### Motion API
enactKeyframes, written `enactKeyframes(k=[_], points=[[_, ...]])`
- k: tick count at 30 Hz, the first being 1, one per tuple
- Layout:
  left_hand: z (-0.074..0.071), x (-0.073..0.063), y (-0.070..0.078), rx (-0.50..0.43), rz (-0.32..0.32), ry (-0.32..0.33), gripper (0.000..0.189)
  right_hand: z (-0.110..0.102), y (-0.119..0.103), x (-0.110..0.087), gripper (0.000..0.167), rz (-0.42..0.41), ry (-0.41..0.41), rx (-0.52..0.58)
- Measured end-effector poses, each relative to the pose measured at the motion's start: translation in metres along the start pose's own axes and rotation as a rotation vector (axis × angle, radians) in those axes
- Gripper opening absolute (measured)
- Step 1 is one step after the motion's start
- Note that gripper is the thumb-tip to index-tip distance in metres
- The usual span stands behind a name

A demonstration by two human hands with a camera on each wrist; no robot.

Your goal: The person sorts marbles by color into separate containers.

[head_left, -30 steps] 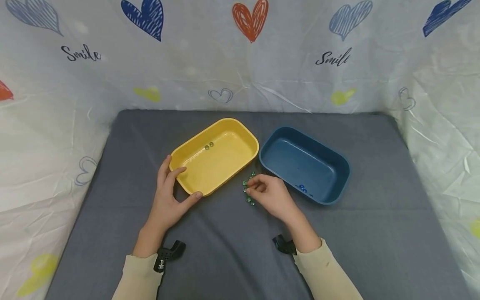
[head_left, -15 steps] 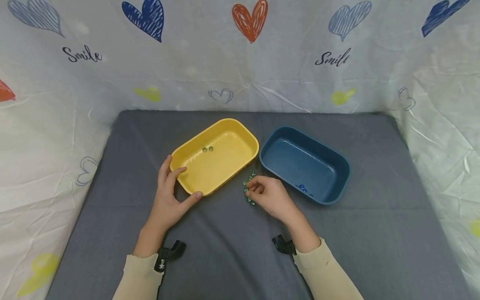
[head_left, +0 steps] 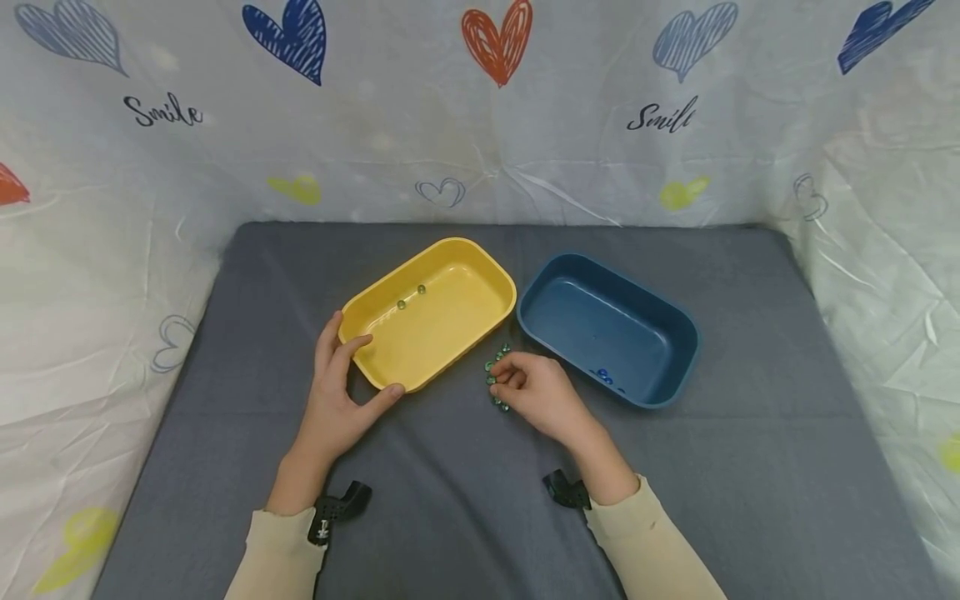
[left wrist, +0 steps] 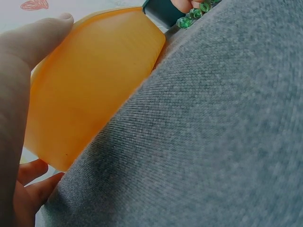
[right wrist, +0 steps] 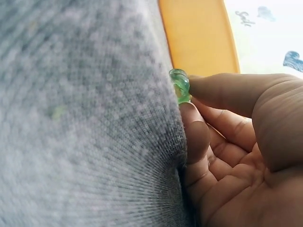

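My left hand [head_left: 337,408] holds the near-left corner of a yellow tray [head_left: 450,333], thumb against the near outer wall and one finger over the rim. Two green glass marbles [head_left: 401,305] lie inside that tray, a little apart. Right of it, my right hand [head_left: 547,400] is down at a short row of several green marbles [head_left: 491,380] on the cloth. In the right wrist view, thumb and index finger pinch one green marble [right wrist: 180,86]. The hand partly hides the row.
A dark blue tray [head_left: 615,325] stands right beside the yellow one, with a few blue marbles [head_left: 604,377] at its near side. Grey cloth [head_left: 750,467] covers the table. A white sheet printed with hearts [head_left: 562,150] hangs behind.
The two green marbles in the yellow tray have rolled: one has gone left and nearer, widening the gap between them. Both hands stay almost where they were.
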State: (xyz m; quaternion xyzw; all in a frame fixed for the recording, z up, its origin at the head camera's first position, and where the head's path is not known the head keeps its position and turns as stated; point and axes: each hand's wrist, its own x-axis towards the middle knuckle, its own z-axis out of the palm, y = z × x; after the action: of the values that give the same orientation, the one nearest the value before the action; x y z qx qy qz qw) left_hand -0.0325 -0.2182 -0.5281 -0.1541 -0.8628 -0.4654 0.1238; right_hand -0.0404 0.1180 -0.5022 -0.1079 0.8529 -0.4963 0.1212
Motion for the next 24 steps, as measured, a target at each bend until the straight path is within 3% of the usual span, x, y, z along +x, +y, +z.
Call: enactKeyframes(k=[24], points=[[-0.0019,-0.0014,0.0008,0.02,-0.02,-0.006,0.085,0.0009,-0.0028,0.0009,0.012,0.007,0.028,-0.025]])
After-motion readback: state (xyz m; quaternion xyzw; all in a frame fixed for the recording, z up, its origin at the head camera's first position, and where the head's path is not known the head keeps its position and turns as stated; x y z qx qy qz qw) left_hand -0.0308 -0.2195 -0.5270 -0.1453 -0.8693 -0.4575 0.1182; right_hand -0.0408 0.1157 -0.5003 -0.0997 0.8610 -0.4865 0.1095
